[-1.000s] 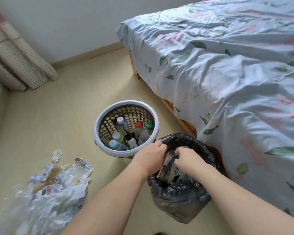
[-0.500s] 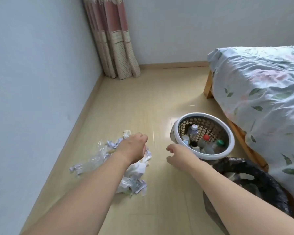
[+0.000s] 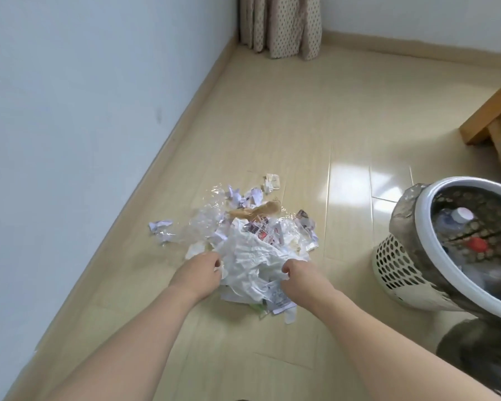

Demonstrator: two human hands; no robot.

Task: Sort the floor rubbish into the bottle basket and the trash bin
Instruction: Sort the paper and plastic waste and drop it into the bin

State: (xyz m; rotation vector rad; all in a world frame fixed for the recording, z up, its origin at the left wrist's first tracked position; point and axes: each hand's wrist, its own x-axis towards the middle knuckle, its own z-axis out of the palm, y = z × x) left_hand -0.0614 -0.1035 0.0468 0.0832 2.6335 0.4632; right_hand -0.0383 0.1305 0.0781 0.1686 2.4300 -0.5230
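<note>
Both hands are bunching the white plastic bag [image 3: 252, 256] atop the floor rubbish pile [image 3: 243, 235]: left hand [image 3: 198, 270] and right hand [image 3: 300, 274] each grasping an edge, probably gathering one armful. Bottle basket [image 3: 417, 235] waiting at three o'clock, trash bin [image 3: 475, 351] at four.

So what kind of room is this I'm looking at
Probably a bedroom in a home. A wooden bed frame juts in at the right edge, a patterned curtain hangs to the floor in the corner, and the plank floor meets plain painted walls.
</note>
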